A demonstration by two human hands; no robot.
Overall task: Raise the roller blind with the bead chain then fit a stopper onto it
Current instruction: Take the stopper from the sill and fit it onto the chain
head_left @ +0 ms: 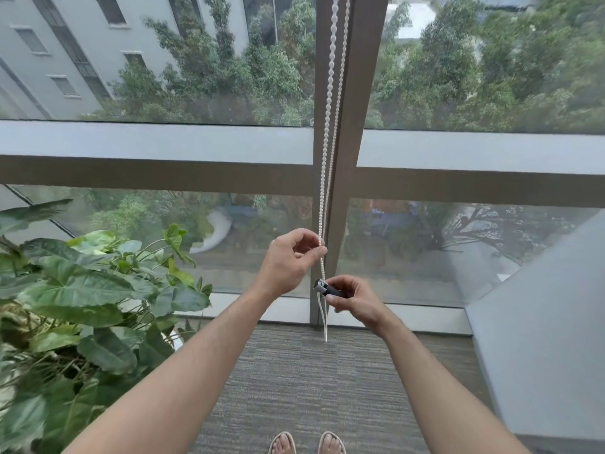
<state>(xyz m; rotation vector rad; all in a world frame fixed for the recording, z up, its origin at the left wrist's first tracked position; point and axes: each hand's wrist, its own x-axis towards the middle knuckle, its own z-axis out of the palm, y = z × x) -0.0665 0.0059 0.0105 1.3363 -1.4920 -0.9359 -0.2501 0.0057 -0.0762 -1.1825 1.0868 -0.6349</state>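
Observation:
A white bead chain [330, 103] hangs in a loop in front of the brown window post [352, 93], its lower end near the floor. My left hand [289, 260] pinches the chain between thumb and fingers at about waist height. Just below, my right hand [355, 298] holds a small dark stopper [327, 288] with a pale end, pressed against the chain. The roller blind itself is out of view above the frame.
A large leafy potted plant [82, 299] stands at the left. The window's brown crossbar [157, 173] runs at mid-height. A grey wall panel [540, 339] angles in at the right. Grey carpet [311, 388] lies underfoot, with my sandalled feet at the bottom edge.

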